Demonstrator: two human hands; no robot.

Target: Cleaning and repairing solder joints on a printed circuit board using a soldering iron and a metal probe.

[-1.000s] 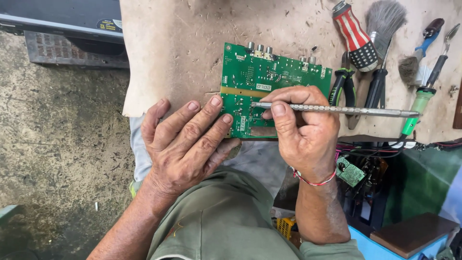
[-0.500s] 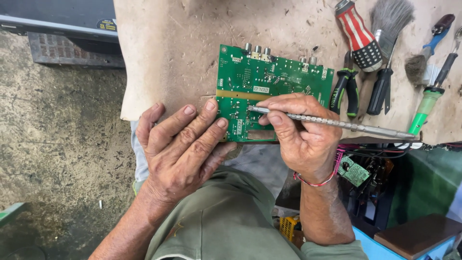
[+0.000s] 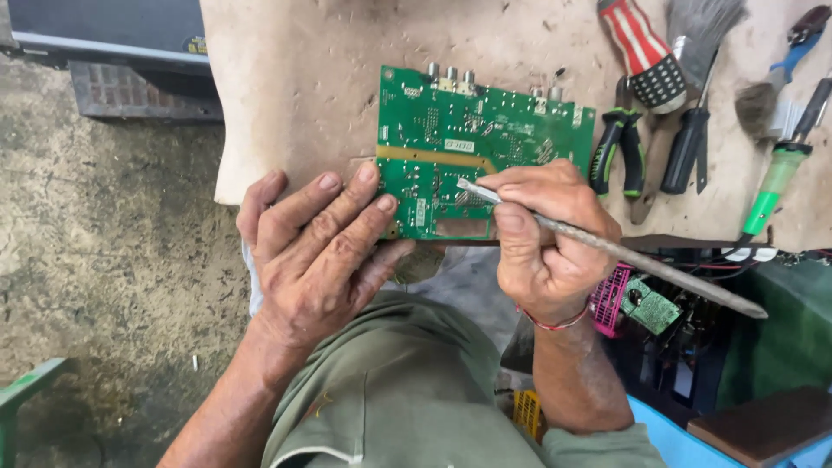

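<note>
Change: since a second ago we see the rod (image 3: 607, 250) swing, its free end dropping from level toward the lower right, while its tip stays on the board (image 3: 472, 147); the board and both hands sit much as they did.
Meaning: we judge the work goes on at one spot on the board, only the angle of the tool altered.
Left hand (image 3: 316, 256): flat and spread, fingers (image 3: 355, 186) pressing the board's near left corner; its grip is open, holding nothing, only pinning.
Right hand (image 3: 542, 238): its grip is closed around the rod like a pen, thumb and forefinger close to the tip.
Rod: long, grey, rough-surfaced metal; tip rests just below the board's middle.
Board: green, rectangular, lying flat at the near edge of the table (image 3: 295, 87); a yellowish strip crosses it, small parts dot it, silver sockets line its far edge.
Beyond, right: pliers (image 3: 620, 152), a black-handled screwdriver (image 3: 685, 147), a red and white handle (image 3: 641, 48), a brush (image 3: 702, 26), a green-handled tool (image 3: 771, 186), all beside the board on the table.
</note>
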